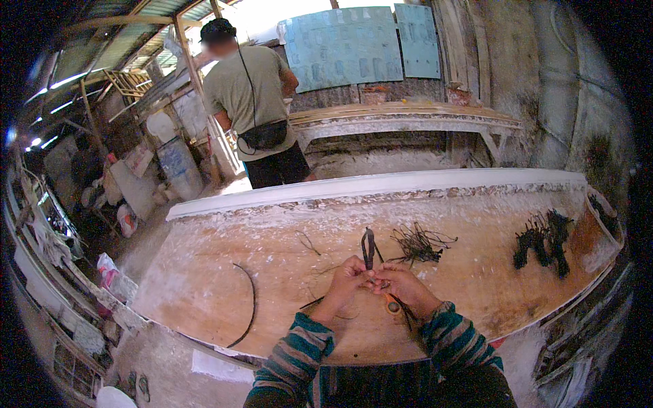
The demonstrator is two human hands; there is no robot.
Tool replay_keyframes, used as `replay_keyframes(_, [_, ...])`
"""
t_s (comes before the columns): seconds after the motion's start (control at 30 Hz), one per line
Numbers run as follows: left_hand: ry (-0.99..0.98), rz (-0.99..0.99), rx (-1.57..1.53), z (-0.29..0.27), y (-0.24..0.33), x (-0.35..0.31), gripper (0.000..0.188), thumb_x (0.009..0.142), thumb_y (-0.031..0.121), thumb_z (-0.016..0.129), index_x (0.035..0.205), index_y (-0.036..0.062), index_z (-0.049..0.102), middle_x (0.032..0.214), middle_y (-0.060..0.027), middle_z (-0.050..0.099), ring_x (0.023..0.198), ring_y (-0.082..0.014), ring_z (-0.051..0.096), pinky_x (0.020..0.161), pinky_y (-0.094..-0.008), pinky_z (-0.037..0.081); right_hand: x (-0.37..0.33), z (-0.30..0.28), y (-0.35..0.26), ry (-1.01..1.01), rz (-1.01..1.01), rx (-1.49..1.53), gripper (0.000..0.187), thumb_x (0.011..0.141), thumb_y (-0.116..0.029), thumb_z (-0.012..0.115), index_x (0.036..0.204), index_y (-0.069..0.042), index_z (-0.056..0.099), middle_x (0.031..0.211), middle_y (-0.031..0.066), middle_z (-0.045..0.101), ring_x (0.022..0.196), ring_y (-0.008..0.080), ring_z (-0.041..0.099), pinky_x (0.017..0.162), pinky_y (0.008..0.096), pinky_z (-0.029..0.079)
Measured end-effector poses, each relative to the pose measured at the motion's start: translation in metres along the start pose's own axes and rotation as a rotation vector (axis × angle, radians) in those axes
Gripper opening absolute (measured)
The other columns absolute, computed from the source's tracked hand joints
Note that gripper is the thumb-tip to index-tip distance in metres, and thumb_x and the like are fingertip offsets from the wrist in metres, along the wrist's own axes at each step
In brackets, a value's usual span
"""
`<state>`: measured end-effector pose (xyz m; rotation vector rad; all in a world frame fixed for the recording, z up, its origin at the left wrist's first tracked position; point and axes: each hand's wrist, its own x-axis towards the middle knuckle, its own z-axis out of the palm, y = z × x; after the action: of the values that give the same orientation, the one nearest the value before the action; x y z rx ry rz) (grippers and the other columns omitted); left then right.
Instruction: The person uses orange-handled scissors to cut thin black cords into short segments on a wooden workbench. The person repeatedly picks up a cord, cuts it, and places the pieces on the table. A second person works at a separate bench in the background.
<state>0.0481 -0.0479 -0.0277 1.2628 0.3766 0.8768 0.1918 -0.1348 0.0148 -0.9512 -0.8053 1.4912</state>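
Observation:
Over the wooden tabletop (pixel 469 292), my left hand (pixel 348 279) and my right hand (pixel 405 284) meet, fingers closed together in a pinch. Between them a thin black strip (pixel 368 246) is bent into an upright loop, its lower part hidden by the fingers. An orange-handled tool (pixel 392 306), perhaps scissors, shows just below my right hand; whether that hand grips it is hidden. Just beyond my right hand lies a loose tangle of black strands (pixel 416 243). A long curved black strip (pixel 254 299) rests to the left of my left hand.
Bundles of black strands (pixel 543 239) lie at the table's right, near a translucent container (pixel 598 231). A white raised board (pixel 381 185) runs along the far edge. Beyond it a person (pixel 248 102) stands facing away by a long bench (pixel 408 122).

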Motion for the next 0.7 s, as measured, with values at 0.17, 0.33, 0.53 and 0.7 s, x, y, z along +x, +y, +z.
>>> replay_keyframes(0.17, [-0.006, 0.018, -0.02, -0.002, -0.005, 0.002, 0.019, 0.078, 0.008, 0.067, 0.079, 0.0061, 0.048, 0.077, -0.003, 0.057, 0.063, -0.0091, 0.053, 0.05, -0.0208, 0.045, 0.003, -0.004, 0.005, -0.006, 0.012, 0.005, 0.01, 0.082, -0.015, 0.061, 0.081, -0.005, 0.058, 0.074, 0.0029, 0.057, 0.064, 0.0132, 0.057, 0.063, 0.0286, 0.05])
replay_keyframes(0.33, [0.025, 0.041, -0.006, -0.007, -0.014, 0.004, 0.019, 0.076, 0.007, 0.067, 0.078, 0.0057, 0.048, 0.076, -0.0051, 0.059, 0.063, -0.0111, 0.055, 0.053, -0.0229, 0.045, 0.009, -0.01, 0.011, 0.007, 0.002, -0.083, 0.01, 0.083, -0.014, 0.059, 0.082, -0.005, 0.057, 0.077, 0.0037, 0.059, 0.065, 0.0138, 0.058, 0.066, 0.0288, 0.051])
replay_keyframes(0.53, [0.094, -0.03, 0.179, 0.01, 0.016, -0.003, 0.016, 0.076, 0.005, 0.066, 0.077, 0.0051, 0.05, 0.075, -0.0076, 0.061, 0.064, -0.0132, 0.057, 0.059, -0.0253, 0.047, 0.003, -0.001, 0.003, 0.118, -0.073, 0.084, 0.007, 0.084, -0.007, 0.056, 0.086, -0.001, 0.055, 0.08, 0.0083, 0.062, 0.07, 0.0145, 0.06, 0.07, 0.0274, 0.053])
replay_keyframes(0.7, [0.08, -0.019, 0.177, 0.009, 0.019, -0.002, 0.014, 0.076, 0.003, 0.064, 0.077, 0.0051, 0.05, 0.073, -0.004, 0.06, 0.064, -0.0124, 0.056, 0.061, -0.0243, 0.047, 0.008, -0.009, 0.007, 0.054, -0.177, 0.031, 0.006, 0.083, -0.005, 0.058, 0.085, 0.0, 0.055, 0.083, 0.0089, 0.063, 0.072, 0.0152, 0.061, 0.07, 0.0258, 0.052])
